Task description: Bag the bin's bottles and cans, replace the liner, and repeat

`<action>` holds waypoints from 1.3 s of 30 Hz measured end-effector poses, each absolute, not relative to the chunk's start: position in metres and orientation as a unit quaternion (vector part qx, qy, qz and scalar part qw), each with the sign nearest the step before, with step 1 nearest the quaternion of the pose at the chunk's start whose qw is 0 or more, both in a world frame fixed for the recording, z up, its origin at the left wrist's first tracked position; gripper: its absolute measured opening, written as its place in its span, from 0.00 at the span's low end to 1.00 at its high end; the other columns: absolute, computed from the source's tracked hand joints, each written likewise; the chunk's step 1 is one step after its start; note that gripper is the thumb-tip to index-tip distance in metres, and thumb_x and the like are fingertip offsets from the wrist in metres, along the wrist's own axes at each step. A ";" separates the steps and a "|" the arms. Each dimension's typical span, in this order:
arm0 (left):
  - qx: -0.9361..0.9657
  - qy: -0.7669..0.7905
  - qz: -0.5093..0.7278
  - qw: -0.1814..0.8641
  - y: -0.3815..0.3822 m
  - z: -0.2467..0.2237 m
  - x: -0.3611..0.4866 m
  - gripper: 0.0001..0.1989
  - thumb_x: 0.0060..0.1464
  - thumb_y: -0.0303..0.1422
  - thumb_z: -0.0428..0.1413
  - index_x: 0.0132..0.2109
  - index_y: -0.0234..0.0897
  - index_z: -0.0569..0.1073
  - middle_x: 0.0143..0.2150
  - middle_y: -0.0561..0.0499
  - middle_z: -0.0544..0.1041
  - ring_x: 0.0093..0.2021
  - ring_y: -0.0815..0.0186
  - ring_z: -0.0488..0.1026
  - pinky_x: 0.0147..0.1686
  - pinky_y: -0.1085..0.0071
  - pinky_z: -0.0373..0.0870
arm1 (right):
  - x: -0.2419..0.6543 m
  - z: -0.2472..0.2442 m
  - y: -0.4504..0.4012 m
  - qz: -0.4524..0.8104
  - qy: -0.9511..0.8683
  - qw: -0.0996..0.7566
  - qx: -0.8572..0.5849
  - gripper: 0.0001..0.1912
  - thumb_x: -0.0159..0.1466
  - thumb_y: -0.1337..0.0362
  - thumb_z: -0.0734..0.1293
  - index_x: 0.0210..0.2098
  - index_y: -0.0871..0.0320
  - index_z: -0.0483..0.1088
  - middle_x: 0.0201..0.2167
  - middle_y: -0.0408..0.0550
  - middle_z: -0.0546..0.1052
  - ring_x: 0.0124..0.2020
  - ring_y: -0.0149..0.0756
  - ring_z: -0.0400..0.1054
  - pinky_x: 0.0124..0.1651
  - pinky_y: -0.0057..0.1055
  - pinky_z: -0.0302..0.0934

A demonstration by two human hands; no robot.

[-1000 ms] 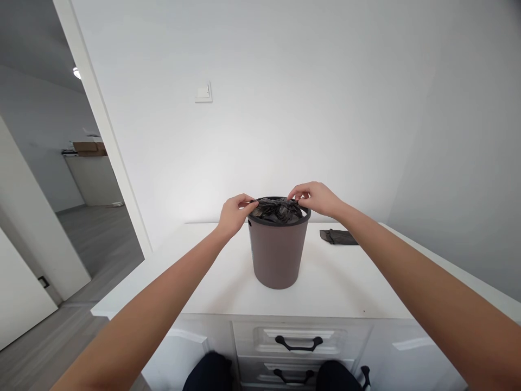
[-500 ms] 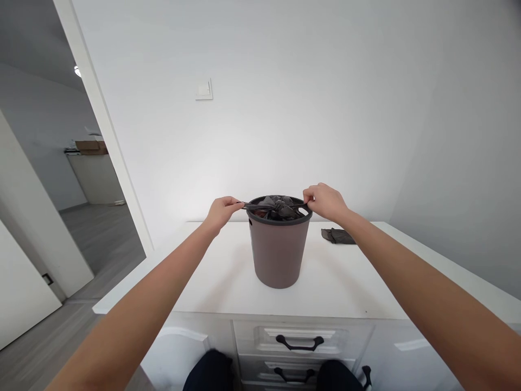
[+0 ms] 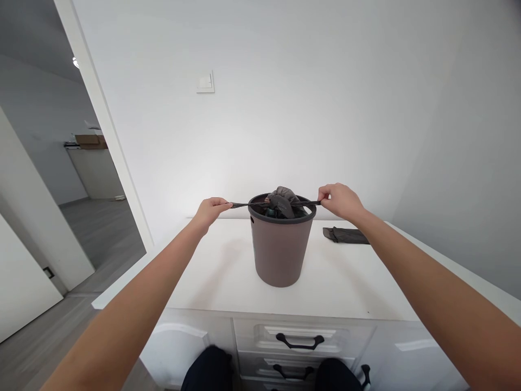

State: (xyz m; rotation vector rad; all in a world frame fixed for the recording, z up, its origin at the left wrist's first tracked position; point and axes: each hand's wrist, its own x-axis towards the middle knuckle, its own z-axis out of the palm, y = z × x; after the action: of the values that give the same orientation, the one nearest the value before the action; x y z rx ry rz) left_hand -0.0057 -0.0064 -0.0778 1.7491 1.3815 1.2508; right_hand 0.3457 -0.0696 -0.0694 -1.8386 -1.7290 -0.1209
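Note:
A brown-grey bin (image 3: 280, 252) with a dark rim stands upright on a white cabinet top (image 3: 228, 293). Inside its mouth is a bunched dark plastic bag (image 3: 284, 202), with two thin twisted strands stretched out sideways over the rim. My left hand (image 3: 211, 210) pinches the end of the left strand, out beyond the bin's left side. Just past the right side of the rim, my right hand (image 3: 340, 201) is closed on the other strand. What lies beneath the bag in the bin is mostly hidden.
A folded dark bag (image 3: 345, 235) lies on the cabinet top to the right, partly behind my right forearm. Drawers with black handles (image 3: 300, 342) are below the front edge. Behind is a wall with a light switch (image 3: 205, 82); an open doorway is at the left.
My hands have moved farther apart, drawing the strands longer and tauter. The bag's bunched middle now bulges higher above the rim.

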 end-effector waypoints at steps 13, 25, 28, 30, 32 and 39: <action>0.623 0.470 0.490 0.389 -0.026 -0.026 0.029 0.04 0.59 0.30 0.54 0.34 0.37 0.67 0.41 0.46 0.78 0.40 0.66 0.77 0.45 0.65 0.74 | 0.351 -0.043 -0.043 0.050 -0.573 0.460 -0.676 0.08 0.48 0.73 0.62 0.24 0.57 0.72 0.23 0.43 0.70 0.22 0.29 0.56 0.26 0.30 0.50; 0.687 0.326 0.509 0.404 -0.050 0.020 0.102 0.07 0.68 0.30 0.43 0.39 0.38 0.60 0.38 0.50 0.77 0.42 0.70 0.78 0.52 0.64 0.70 | 0.298 -0.011 -0.041 0.463 -0.545 0.544 -0.439 0.04 0.53 0.74 0.63 0.27 0.60 0.64 0.36 0.57 0.77 0.35 0.37 0.73 0.42 0.33 0.69; 0.716 0.293 0.509 0.379 -0.057 0.017 0.107 0.07 0.68 0.30 0.41 0.38 0.38 0.59 0.39 0.50 0.76 0.43 0.71 0.77 0.52 0.64 0.69 | 0.287 -0.015 -0.049 0.413 -0.627 0.474 -0.459 0.06 0.57 0.67 0.67 0.32 0.60 0.65 0.33 0.54 0.76 0.34 0.36 0.72 0.38 0.31 0.67; 0.725 0.271 0.517 0.366 -0.060 0.014 0.109 0.07 0.68 0.30 0.42 0.38 0.38 0.59 0.40 0.50 0.75 0.43 0.70 0.77 0.52 0.64 0.69 | 0.282 -0.018 -0.052 0.309 -0.705 0.412 -0.488 0.14 0.54 0.60 0.72 0.36 0.58 0.67 0.34 0.50 0.75 0.34 0.36 0.70 0.36 0.31 0.65; 0.729 0.253 0.527 0.355 -0.063 0.012 0.109 0.07 0.68 0.29 0.42 0.39 0.38 0.59 0.39 0.50 0.75 0.43 0.70 0.77 0.53 0.63 0.69 | 0.277 -0.019 -0.051 0.198 -0.753 0.336 -0.530 0.16 0.52 0.57 0.75 0.34 0.57 0.68 0.35 0.48 0.75 0.34 0.37 0.69 0.35 0.31 0.62; 0.770 0.211 0.531 0.283 -0.058 -0.008 0.096 0.06 0.65 0.35 0.46 0.47 0.40 0.62 0.52 0.47 0.70 0.51 0.65 0.73 0.52 0.62 0.69 | 0.261 -0.004 -0.057 0.006 -0.757 0.271 -0.594 0.05 0.55 0.69 0.67 0.25 0.58 0.66 0.27 0.47 0.73 0.30 0.36 0.67 0.30 0.28 0.54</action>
State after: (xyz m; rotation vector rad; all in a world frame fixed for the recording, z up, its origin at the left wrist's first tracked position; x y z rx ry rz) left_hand 0.0965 -0.0580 -0.0084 2.0631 0.5647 1.4223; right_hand 0.2609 -0.0574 -0.0036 -1.5997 -2.0402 0.0170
